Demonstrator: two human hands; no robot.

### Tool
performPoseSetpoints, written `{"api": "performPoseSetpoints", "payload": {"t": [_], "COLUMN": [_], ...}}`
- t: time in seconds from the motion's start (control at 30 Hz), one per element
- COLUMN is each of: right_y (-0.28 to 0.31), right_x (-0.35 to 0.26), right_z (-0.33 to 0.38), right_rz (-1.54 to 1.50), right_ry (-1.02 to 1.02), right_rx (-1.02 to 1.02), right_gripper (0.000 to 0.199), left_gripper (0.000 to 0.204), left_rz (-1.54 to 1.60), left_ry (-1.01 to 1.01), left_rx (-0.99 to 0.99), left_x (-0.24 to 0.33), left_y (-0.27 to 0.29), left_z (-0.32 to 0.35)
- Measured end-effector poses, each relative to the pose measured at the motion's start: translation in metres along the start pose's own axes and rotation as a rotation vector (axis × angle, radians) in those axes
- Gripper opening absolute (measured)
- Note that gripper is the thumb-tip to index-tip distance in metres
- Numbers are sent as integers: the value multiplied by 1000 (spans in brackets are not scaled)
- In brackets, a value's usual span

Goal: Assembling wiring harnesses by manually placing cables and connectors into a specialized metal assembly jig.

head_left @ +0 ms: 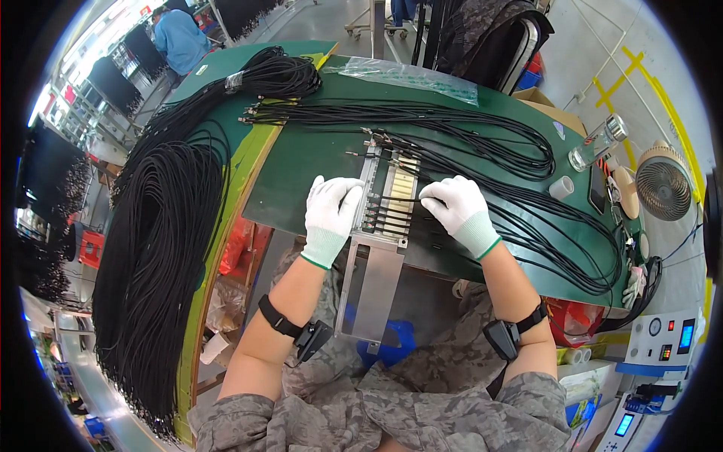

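Note:
A metal fixture (370,273) with a row of pale slotted blocks (401,186) lies across the table's near edge. Several black cables sit side by side in its nearer slots, their metal ends toward the left rail. My right hand (461,212), in a white knit glove, pinches a black cable (407,200) at the fixture's right side; this cable runs leftward across the blocks. At the left rail is my left hand (331,215), gloved too, thumb and fingers drawn together beside the cable ends. What lies between those fingertips is too small to make out.
Long black cable bundles (482,135) spread over the green table (294,181); a thick heap (162,196) hangs over its left side. A clear plastic bag (410,77) lies at the back. Rightward stand a glass bottle (597,143), a white cup (561,187) and a small fan (663,182).

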State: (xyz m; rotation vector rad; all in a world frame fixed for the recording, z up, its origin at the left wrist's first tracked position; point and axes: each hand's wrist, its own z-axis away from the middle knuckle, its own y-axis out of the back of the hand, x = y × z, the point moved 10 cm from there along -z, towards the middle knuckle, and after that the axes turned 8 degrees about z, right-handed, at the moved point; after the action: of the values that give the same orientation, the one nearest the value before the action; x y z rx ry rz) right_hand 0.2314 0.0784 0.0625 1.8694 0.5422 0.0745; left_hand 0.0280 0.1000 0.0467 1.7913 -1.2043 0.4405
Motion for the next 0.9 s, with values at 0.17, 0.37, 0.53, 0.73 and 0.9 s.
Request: {"api": "performPoseSetpoints", "payload": {"t": [0.17,0.37,0.53,0.73,0.9], "right_y": [1,1,2,0,7], "right_x": [-2,-11,-5,28,23], "right_z": [0,-1,-2,-15,-13], "right_rz": [44,38,30,356,289], "right_ry": [26,10,-3,-103,-47], "right_rx": [-2,57,102,83,144], "right_gripper": [7,7,10,14,12], "left_gripper": [17,21,25,27,18], "left_rz": [-15,-2,-201,-286,-70], "left_ry": [-25,-62,-207,-196,-144], "left_rx": [15,-82,-195,-271,-175], "left_x": [-1,15,35,30,23], "left_y": [0,-8,-33,-48,-32], "left_z": [1,-3,7,2,-1]}}
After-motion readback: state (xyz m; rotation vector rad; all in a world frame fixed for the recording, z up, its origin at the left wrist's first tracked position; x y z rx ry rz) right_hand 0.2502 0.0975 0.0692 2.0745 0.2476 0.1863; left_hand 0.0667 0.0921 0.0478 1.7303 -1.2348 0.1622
